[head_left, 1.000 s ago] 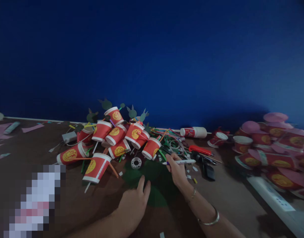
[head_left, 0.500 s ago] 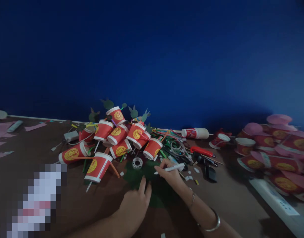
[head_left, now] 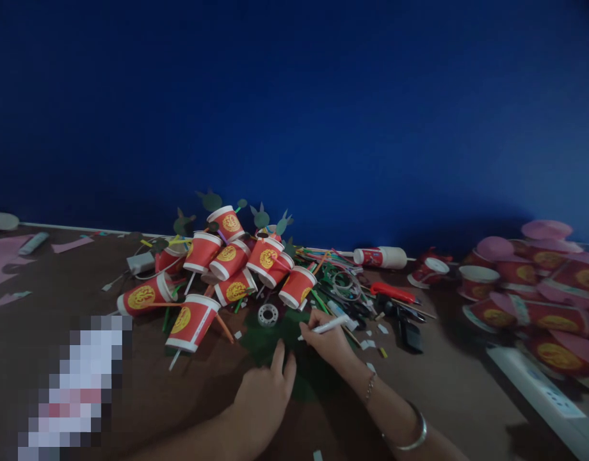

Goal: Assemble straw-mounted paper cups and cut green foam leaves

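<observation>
Red paper cups [head_left: 230,259] lie heaped on the brown tabletop [head_left: 448,378] before a blue wall [head_left: 294,115]; a white adapter [head_left: 141,262] sits at their left; pink paper [head_left: 6,256] lies farther left; right of the heap rests a red tool [head_left: 394,293]; farther right, cups with pink discs [head_left: 534,314] crowd near a white power strip [head_left: 537,384].

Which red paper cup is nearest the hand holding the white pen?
The tilted white-rimmed red paper cup at the right end of the left pile, just beyond the right hand; all others lie farther from it.

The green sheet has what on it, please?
The left hand, and a white ring at the far edge; the right hand holds a pen over the sheet. Whatever the hands cover is hidden.
</observation>
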`<control>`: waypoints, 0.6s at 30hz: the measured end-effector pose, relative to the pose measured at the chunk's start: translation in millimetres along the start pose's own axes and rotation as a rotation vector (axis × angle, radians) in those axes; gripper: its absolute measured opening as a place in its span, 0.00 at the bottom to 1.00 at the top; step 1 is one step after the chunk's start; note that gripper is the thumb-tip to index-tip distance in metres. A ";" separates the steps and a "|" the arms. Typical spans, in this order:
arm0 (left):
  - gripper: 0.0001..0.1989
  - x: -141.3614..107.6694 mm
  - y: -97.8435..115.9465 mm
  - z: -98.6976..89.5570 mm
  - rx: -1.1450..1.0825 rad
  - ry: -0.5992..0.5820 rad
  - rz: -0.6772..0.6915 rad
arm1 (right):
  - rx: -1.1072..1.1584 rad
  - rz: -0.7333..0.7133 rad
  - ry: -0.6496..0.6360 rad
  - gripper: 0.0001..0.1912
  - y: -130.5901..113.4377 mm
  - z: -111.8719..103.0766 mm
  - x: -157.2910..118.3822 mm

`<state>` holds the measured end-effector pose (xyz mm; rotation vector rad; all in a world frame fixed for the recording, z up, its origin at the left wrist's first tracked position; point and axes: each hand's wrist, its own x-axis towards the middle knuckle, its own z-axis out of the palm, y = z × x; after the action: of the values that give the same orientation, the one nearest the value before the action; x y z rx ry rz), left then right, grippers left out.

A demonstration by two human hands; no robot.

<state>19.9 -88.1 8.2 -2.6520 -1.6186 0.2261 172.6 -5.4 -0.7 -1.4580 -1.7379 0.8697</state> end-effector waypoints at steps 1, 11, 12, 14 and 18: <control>0.24 -0.2 0.2 0.5 -0.001 0.007 -0.001 | -0.003 -0.005 0.004 0.13 -0.5 -0.1 -0.1; 0.24 0.3 0.2 -1.1 -0.006 0.005 -0.001 | -0.034 -0.021 -0.001 0.14 -2.6 -0.3 -1.1; 0.24 0.5 0.0 -1.2 -0.008 0.003 -0.003 | -0.037 -0.019 -0.003 0.14 -2.5 -0.2 -1.2; 0.25 0.8 -0.2 -1.1 -0.011 0.001 -0.010 | -0.041 -0.027 0.000 0.14 -2.5 0.0 -1.2; 0.25 1.5 -0.1 0.0 -0.014 -0.005 -0.002 | -0.056 -0.050 0.000 0.14 -3.5 -0.1 -1.4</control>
<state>20.5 -86.7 8.1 -2.6625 -1.6299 0.2224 171.0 -7.2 2.2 -1.4441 -1.8044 0.8005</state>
